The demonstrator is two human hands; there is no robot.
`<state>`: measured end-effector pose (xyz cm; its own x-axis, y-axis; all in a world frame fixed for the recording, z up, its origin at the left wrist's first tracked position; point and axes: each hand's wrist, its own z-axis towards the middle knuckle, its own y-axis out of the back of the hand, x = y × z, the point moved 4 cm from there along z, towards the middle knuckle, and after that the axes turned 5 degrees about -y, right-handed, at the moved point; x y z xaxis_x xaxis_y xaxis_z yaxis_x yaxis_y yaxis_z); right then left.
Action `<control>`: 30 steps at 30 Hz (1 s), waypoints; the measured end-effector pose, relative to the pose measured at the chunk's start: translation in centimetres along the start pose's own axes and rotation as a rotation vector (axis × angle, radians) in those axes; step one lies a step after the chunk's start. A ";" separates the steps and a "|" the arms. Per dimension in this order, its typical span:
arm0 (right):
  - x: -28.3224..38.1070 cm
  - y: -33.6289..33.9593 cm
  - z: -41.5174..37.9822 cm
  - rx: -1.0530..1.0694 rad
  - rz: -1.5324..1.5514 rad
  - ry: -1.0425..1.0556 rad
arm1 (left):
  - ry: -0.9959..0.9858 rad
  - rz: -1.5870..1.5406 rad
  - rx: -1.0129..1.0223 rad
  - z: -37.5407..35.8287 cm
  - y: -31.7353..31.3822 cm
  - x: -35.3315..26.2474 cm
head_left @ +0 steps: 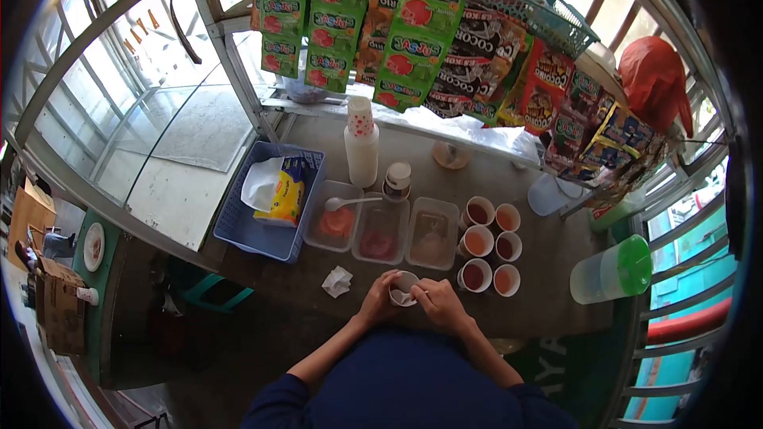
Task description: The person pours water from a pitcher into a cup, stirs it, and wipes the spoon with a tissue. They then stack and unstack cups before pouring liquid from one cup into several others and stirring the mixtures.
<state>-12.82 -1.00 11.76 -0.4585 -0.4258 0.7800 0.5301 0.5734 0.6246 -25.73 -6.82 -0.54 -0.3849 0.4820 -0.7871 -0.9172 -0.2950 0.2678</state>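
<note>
My left hand is wrapped round a white paper cup near the table's front edge. The fingers of my right hand are pinched together at the cup's rim. Something small and white shows inside the cup beside those fingers; I cannot tell what it is. Left of the cup lies a crumpled white tissue. Just beyond my hands stand three clear plastic tubs: one with orange powder and a white spoon, one with dark pink powder, one with a little brownish powder.
To the right, several paper cups hold red and orange drinks. Behind the tubs are a tall cup stack and a shorter one. A blue basket holds a tissue pack. Drink sachets hang overhead; a green-lidded jug stands right.
</note>
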 end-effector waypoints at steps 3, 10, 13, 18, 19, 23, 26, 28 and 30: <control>0.1 0.3 0.4 -0.038 -0.088 0.003 | -0.067 0.076 0.057 1.7 0.9 -0.7; 1.1 0.2 0.1 -0.074 -0.176 -0.002 | -0.120 0.082 0.109 2.7 1.4 -1.7; 1.9 -0.1 -0.9 -0.143 -0.036 -0.021 | -0.075 0.056 0.101 2.1 2.0 -1.9; 3.0 -1.5 -2.0 -0.134 -0.007 -0.051 | 0.013 0.021 0.106 -0.2 3.8 -3.1; 3.1 -2.1 -2.1 -0.093 0.109 -0.074 | -0.020 0.068 0.091 -0.7 4.3 -3.6; 5.5 -3.9 -2.5 -0.146 0.021 0.027 | -0.020 0.141 0.036 -3.3 6.8 -5.2; 6.8 -6.5 -2.9 -0.027 0.029 0.011 | 0.020 0.098 -0.005 -5.4 8.9 -6.5; 7.7 -8.3 -3.4 -0.018 0.237 -0.083 | 0.010 0.134 -0.004 -6.8 10.1 -6.9; 9.3 -9.8 -4.2 -0.063 0.063 -0.001 | 0.024 0.168 0.010 -8.2 11.4 -7.5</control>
<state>-19.31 -13.52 13.01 -0.4232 -0.3898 0.8179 0.6019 0.5538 0.5754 -32.46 -20.58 3.91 -0.5303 0.4069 -0.7438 -0.8413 -0.3613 0.4021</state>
